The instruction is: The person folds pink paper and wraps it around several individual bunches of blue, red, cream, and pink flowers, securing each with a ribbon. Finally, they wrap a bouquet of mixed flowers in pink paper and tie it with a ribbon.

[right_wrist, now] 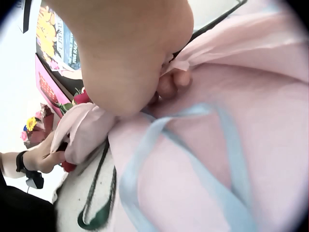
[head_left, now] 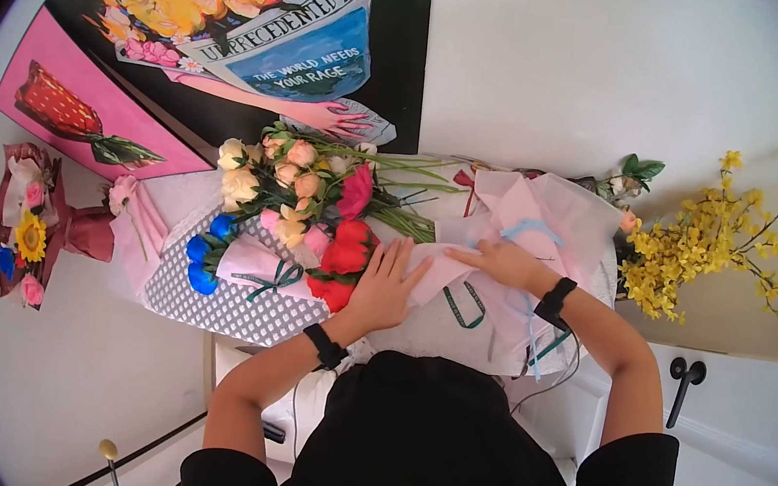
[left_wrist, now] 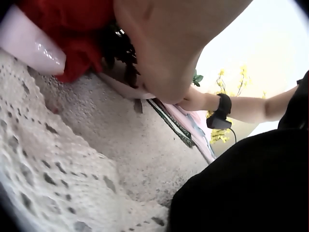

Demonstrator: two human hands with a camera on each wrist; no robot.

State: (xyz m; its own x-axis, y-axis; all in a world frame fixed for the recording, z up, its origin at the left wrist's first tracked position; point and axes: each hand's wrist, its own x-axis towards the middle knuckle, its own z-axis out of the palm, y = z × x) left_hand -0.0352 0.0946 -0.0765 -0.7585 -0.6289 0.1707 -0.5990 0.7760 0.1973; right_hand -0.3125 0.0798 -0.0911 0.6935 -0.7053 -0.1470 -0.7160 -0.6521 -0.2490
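Observation:
My left hand (head_left: 384, 294) lies over the bouquet of red roses (head_left: 349, 250), holding it by its pale pink wrapping paper (head_left: 436, 275). In the left wrist view, red petals (left_wrist: 77, 29) show close beside that hand, and its palm hides most of the stems. To the right, my right hand (head_left: 503, 261) pinches the paper near the stem end, its fingertips (right_wrist: 181, 78) curled at a paper edge. Beneath it spreads a larger pink wrapped bunch with a light blue ribbon (right_wrist: 193, 169). A dark green ribbon (head_left: 466, 310) loops on the table between the hands and my body.
Cream and peach roses (head_left: 294, 177) lie behind the left hand, stems pointing right. Blue roses (head_left: 203, 263) in pink paper with a green bow (head_left: 276, 277) lie at left. Yellow blossom branches (head_left: 693, 249) stand at right. Flower paintings (head_left: 112, 103) lean behind the lace-covered table (left_wrist: 72, 179).

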